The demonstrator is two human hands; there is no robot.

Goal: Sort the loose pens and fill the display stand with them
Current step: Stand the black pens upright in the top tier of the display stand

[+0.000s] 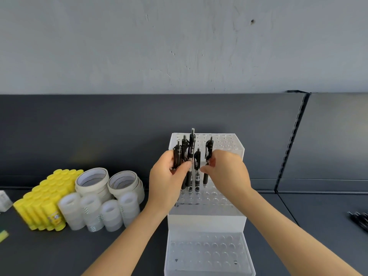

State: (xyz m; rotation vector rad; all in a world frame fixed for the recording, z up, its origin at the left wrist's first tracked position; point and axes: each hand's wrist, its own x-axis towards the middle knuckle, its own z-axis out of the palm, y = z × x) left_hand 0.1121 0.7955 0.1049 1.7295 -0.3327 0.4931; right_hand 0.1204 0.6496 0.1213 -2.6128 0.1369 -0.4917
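Observation:
A white display stand [223, 144] with rows of round holes stands on the dark shelf, with a lower tier [207, 251] in front. My left hand [168, 182] grips a bundle of black pens [184, 150] above the stand's left side. My right hand [227, 172] pinches a single black pen [207, 156], held upright over the holes. Another black pen [197, 172] stands between the two hands, its tip down at the holes. More loose black pens [359, 219] lie at the right edge of the shelf.
Yellow glue sticks [44, 200] are stacked at the left, beside rolls of tape [93, 182] and translucent tape rolls [95, 212]. A dark back panel and a slotted upright [290, 140] rise behind the shelf.

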